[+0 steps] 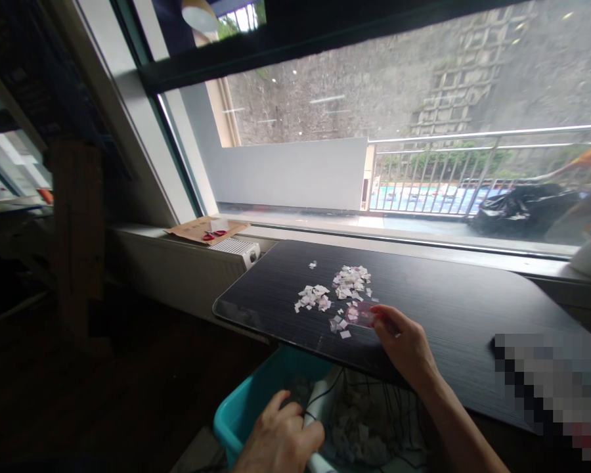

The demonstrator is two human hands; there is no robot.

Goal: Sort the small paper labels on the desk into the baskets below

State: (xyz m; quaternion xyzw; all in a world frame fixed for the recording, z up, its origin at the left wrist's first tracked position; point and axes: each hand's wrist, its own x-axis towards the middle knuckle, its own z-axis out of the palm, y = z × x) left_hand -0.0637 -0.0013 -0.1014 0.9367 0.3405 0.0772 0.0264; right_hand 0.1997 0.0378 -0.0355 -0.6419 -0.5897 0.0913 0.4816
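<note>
On one black table [423,282], the right hand [408,343] holds one pinkish card [358,315].

Right hand [401,335] out front, thumb and fingertips pinched together, bare forearm [456,414] slanting in from near right! Left hand [283,433] lower, nearer, knuckles up, fingers bent.

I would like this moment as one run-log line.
right hand: holds clear pinkish card near white scraps | left hand: at white edge beside teal bin | dark table: scraps in loose piles
</note>
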